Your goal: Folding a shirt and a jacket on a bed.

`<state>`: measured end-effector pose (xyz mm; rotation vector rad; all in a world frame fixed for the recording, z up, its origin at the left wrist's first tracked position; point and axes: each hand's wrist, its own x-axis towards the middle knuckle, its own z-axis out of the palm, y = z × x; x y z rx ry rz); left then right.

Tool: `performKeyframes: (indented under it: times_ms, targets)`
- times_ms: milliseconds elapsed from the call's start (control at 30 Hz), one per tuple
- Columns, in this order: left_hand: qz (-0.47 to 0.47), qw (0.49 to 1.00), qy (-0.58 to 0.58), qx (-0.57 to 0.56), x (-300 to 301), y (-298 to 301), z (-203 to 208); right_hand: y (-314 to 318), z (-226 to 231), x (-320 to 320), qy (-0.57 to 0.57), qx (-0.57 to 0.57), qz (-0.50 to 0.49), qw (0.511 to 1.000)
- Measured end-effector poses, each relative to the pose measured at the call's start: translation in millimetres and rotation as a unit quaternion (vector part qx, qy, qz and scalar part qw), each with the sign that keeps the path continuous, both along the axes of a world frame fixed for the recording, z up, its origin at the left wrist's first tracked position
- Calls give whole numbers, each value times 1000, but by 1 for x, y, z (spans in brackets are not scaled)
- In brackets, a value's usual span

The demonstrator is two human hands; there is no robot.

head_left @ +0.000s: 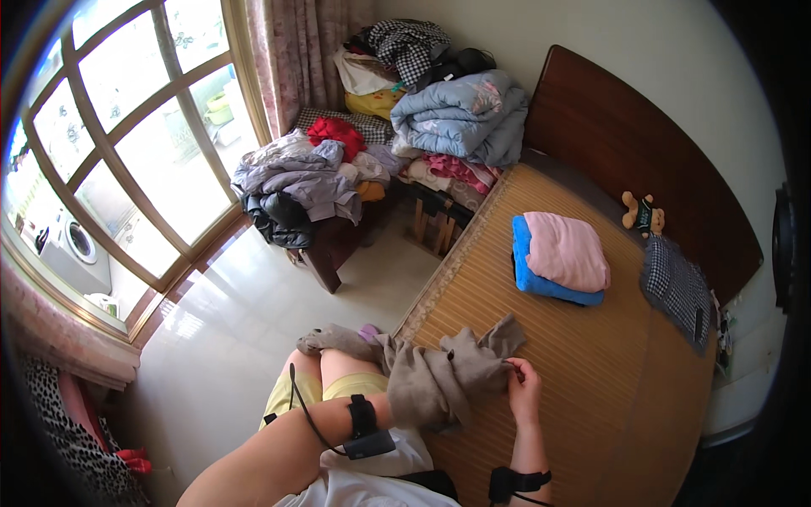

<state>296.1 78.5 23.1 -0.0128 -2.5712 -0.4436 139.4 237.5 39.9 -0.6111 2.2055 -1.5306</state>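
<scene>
Loosely creased, matte taupe garment [428,382]

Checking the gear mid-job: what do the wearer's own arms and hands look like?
The left arm is bare where visible, with a black strap, a dark rectangular box and a thin black cable. The right forearm is bare too, with a black band and dark cable. The right hand is gloveless; the left is hidden.

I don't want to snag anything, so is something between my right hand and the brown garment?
Nothing visible is in the way: your right hand pinches the edge of the brown garment directly, over the bed mat.
</scene>
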Motion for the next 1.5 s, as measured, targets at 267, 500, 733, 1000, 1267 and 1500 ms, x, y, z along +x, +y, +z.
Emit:
performKeyframes:
  times_ms: [267, 500, 733, 1000, 1267, 1500]
  targets:
    - [-43, 989, -27, 140, 2, -8, 0, -19, 18, -11, 57, -42, 56, 996]
    - [-208, 903, -104, 362, 3, 12, -55, -50, 22, 34, 142, -72, 75, 984]
    - [-202, 848, -70, 486, 8, -7, 16, -54, 76, 61, 419, -66, 108, 899]
    - [20, 994, 109, -21, 20, -1, 58, -25, -2, 64, 237, -20, 74, 969]
    - [-5, 996, -29, 85, 42, -21, 85, -40, 23, 88, -84, -182, 124, 972]
    - [-11, 995, -33, 95, 40, -21, 89, -37, 21, 103, -71, -116, 138, 981]
